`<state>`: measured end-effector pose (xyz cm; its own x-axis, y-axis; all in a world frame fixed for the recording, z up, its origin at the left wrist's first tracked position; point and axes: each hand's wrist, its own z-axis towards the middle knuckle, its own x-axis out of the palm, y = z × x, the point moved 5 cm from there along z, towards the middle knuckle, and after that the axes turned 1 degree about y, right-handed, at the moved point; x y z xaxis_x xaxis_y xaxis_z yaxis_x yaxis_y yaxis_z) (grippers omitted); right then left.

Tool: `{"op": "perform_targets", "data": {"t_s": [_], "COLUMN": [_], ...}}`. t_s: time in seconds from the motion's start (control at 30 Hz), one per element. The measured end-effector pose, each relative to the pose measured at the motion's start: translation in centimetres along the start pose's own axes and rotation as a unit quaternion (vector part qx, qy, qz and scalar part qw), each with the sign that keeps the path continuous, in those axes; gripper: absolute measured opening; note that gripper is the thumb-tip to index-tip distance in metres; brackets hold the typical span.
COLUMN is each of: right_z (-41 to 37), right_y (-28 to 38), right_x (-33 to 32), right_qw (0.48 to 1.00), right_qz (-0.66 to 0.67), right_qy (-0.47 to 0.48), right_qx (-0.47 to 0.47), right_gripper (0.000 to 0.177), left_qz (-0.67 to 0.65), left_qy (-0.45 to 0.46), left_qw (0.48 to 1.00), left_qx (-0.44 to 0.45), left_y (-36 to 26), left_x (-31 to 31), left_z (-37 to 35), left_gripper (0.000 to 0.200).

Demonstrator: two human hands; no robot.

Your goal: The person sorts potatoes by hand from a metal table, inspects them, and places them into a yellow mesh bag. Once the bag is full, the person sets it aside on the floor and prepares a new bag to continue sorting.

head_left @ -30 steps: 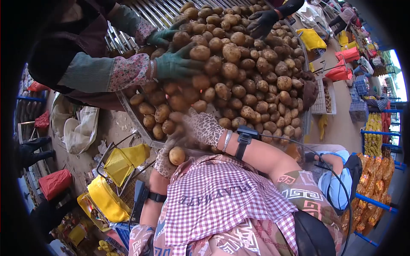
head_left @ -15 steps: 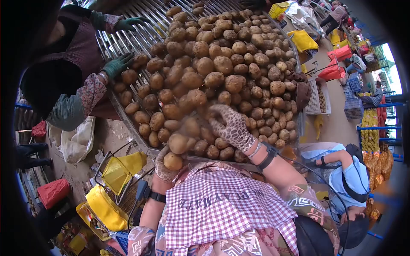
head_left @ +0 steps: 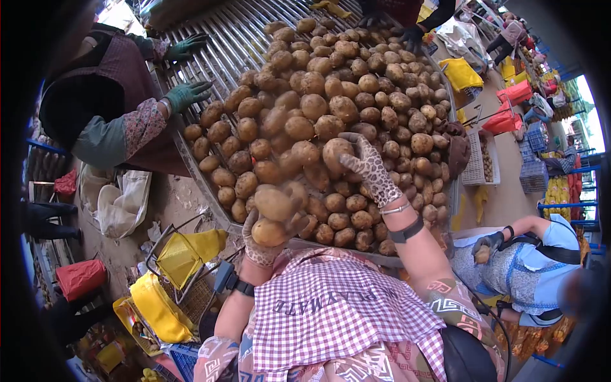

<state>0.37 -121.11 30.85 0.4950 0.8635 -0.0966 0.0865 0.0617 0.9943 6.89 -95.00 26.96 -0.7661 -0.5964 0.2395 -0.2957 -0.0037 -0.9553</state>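
Many brown potatoes (head_left: 312,105) are heaped over a metal bar table (head_left: 219,60) in front of me. My left hand (head_left: 258,249), in a leopard-print glove, is at the near edge, closed round a potato (head_left: 268,232). A second, larger potato (head_left: 273,202) lies against that one, just above the fingers. Over the middle of the heap, my right hand (head_left: 372,170) wears a matching glove, its thumb and fingers gripping a large round potato (head_left: 337,155). A smear on the view blurs the potatoes between my hands.
A co-worker's green-gloved hands (head_left: 188,95) rest at the table's left side. Another person's dark-gloved hand (head_left: 412,37) reaches in at the far right. A co-worker in blue (head_left: 528,267) is at my right. Yellow sacks (head_left: 159,309) stand lower left; a white crate (head_left: 474,159) is right.
My right hand has moved right and now grips a large potato. The left hand still holds potatoes. A dark-gloved hand has come in at the far right, and the view has shifted slightly.
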Motion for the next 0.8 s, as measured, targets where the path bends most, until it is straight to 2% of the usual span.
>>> {"op": "perform_targets", "data": {"t_s": [0.03, 0.07, 0.1, 0.13, 0.23, 0.33, 0.4, 0.47, 0.57, 0.6, 0.67, 0.7, 0.73, 0.77, 0.8], "right_z": [-1.3, -2.6, -3.8, -4.7, -5.0, -4.9, -4.8, -4.6, -4.5, -4.5, -4.3, -4.3, -4.1, -4.0, -4.0], "right_y": [1.8, 3.5, 5.6, 7.0, 8.1, 8.8, 9.2, 9.8, 9.9, 9.7, 8.7, 7.8, 7.7, 6.8, 5.8], "right_x": [2.1, 4.2, 6.2, 8.0, 9.8, 10.8, 12.0, 13.5, 15.6, 16.4, 18.4, 19.3, 20.1, 20.9, 21.7], "right_qw": [0.996, 0.984, 0.974, 0.961, 0.964, 0.96, 0.947, 0.948, 0.941, 0.94, 0.953, 0.953, 0.959, 0.966, 0.97], "right_qz": [-0.079, -0.156, -0.201, -0.246, -0.237, -0.249, -0.272, -0.259, -0.253, -0.247, -0.185, -0.171, -0.112, -0.071, -0.032], "right_qy": [0.013, 0.028, 0.042, 0.059, 0.058, 0.083, 0.09, 0.117, 0.151, 0.164, 0.198, 0.224, 0.256, 0.248, 0.239], "right_qx": [-0.041, -0.082, -0.096, -0.112, -0.111, -0.102, -0.147, -0.141, -0.166, -0.168, -0.138, -0.111, -0.048, -0.01, 0.032], "right_gripper": [0.06, 0.059, 0.059, 0.06, 0.06, 0.064, 0.063, 0.063, 0.061, 0.061, 0.063, 0.065, 0.064, 0.064, 0.064], "left_qz": [-0.328, -0.62, -0.571, -0.571, -0.643, -0.655, -0.664, -0.671, -0.653, -0.674, -0.691, -0.708, -0.724, -0.735, -0.733], "left_qy": [0.008, 0.01, 0.031, 0.018, 0.056, 0.026, -0.006, -0.035, -0.035, -0.029, -0.039, -0.012, 0.014, -0.034, -0.053], "left_qw": [0.942, 0.776, 0.819, 0.819, 0.763, 0.753, 0.744, 0.738, 0.751, 0.732, 0.716, 0.701, 0.686, 0.672, 0.675], "left_qx": [-0.067, -0.119, -0.05, -0.049, -0.042, -0.056, -0.069, -0.064, -0.087, -0.095, -0.087, -0.081, -0.071, -0.082, -0.061], "left_y": [0.0, -0.2, 0.8, 0.9, -0.3, -0.8, -1.0, -1.3, -1.4, -1.3, -0.9, -0.4, 0.4, 2.5, 2.2], "left_x": [0.4, 1.0, 1.0, 0.9, 0.9, 0.7, 0.2, -0.8, -1.8, -2.1, -3.3, -3.8, -4.7, -6.1, -7.7], "left_z": [0.3, 0.5, 1.1, 0.8, 0.3, -0.2, -0.9, -1.8, -3.1, -3.5, -4.5, -5.1, -5.9, -7.0, -8.5], "left_gripper": [0.061, 0.061, 0.062, 0.062, 0.065, 0.063, 0.06, 0.059, 0.055, 0.053, 0.051, 0.05, 0.049, 0.052, 0.052]}}
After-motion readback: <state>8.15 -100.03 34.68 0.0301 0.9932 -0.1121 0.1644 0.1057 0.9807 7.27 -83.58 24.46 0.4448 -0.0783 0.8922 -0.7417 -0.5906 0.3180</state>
